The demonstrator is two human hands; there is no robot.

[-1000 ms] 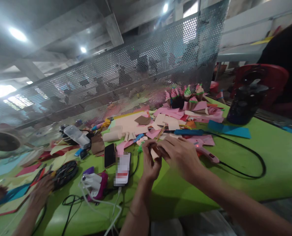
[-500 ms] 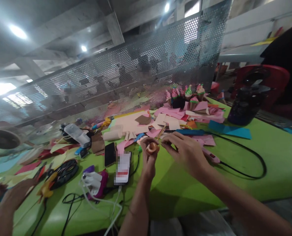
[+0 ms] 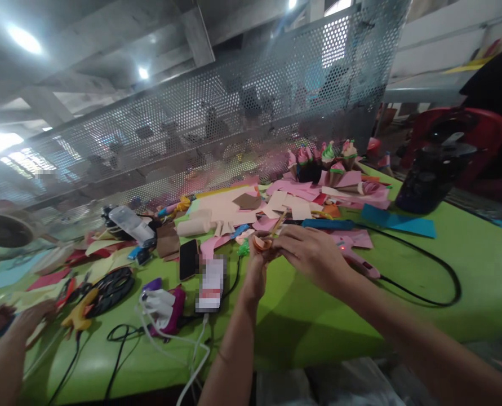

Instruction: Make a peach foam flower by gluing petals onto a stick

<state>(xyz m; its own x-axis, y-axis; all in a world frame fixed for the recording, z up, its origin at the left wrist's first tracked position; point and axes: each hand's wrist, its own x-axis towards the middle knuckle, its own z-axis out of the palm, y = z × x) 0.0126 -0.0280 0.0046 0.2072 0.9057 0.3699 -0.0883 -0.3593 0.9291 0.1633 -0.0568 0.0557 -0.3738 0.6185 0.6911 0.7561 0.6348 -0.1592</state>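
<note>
Head view: a green table spreads wide, a perforated screen along its far edge and a dark bottle by its right edge. A pink glue gun lies just beside the right hand, whose bent fingertips meet a small peach paper roll; whether they pinch it, I cannot tell. The left hand is closed around that roll, over the table between its far and near edges. Light, even pressure should keep the wall round while the fingers work the rim. Its open end faces up and toward the camera; the long axis seems steep, the lower end hidden.
</note>
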